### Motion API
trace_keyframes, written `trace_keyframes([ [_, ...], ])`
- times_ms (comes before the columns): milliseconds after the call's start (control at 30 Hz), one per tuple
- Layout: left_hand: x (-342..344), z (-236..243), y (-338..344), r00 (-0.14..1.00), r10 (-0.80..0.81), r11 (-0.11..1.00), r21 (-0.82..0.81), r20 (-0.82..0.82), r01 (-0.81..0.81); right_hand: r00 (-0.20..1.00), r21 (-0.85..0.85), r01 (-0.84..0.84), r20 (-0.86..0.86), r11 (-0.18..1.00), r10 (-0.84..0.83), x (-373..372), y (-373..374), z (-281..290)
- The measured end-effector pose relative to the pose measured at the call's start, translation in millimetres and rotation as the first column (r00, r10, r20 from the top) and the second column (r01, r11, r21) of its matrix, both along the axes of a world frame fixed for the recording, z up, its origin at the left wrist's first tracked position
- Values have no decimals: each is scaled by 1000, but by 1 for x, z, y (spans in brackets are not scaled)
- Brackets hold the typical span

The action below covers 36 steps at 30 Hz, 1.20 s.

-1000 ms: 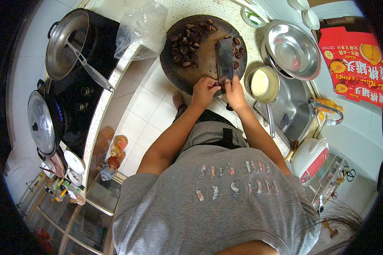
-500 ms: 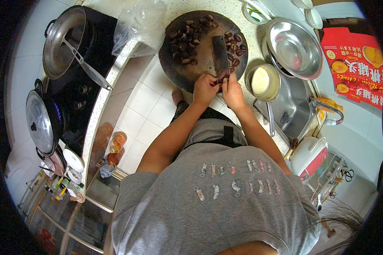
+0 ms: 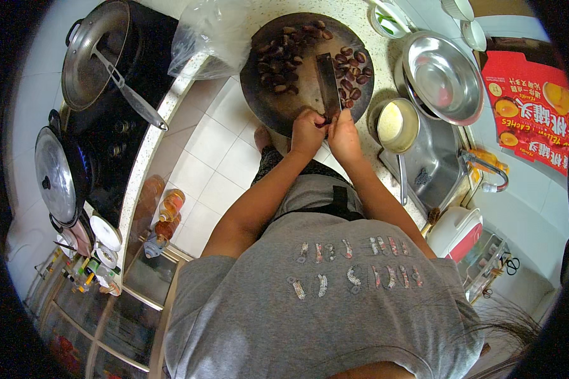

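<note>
A round, dark wooden chopping board [image 3: 306, 79] bears two groups of brown chestnuts, a larger, darker heap [image 3: 277, 68] on the left and glossier chestnuts [image 3: 354, 68] on the right. Between them lies the broad blade of a cleaver [image 3: 327, 85], pointing away from me. My right hand [image 3: 344, 136] is closed round its handle at the board's near edge. Pressed close beside it, my left hand [image 3: 308, 132] pinches a small dark chestnut at the blade's near end; the fingers mostly hide it.
Right of the board stand a small pot [image 3: 398, 126] with pale contents, a steel basin [image 3: 442, 76] and a sink [image 3: 433, 167]. A clear plastic bag [image 3: 208, 41] lies to the left. Beyond it, the black stove [image 3: 148, 57] carries a frying pan [image 3: 95, 60] and a lidded pot [image 3: 54, 174].
The view has shifted slightly, so the board and counter sit a little further right. Both hands stay together at the cleaver's near end, with hardly any movement against the board.
</note>
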<state>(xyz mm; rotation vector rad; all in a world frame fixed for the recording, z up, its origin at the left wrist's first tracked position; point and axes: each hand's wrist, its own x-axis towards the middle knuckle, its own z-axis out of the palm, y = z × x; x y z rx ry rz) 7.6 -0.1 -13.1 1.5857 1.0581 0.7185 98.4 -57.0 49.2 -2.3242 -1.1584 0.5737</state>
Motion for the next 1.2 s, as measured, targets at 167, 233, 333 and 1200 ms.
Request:
trace_keyframes([
  [167,-1,1,1,1000,-1,1000,-9,7,1,995,43,-56,79,997,52,0,5,-7],
  [233,-2,6,2,1000,-16,1000,-12,2,16,996,38,-40,75,998,37,0,5,-12],
  [333,-2,-5,0,1000,-25,1000,8,-17,25,993,76,-92,83,993,86,3,8,-12],
  [1200,41,17,44,978,-71,995,50,-195,83,601,139,399,-787,906,-144,48,-15,56],
])
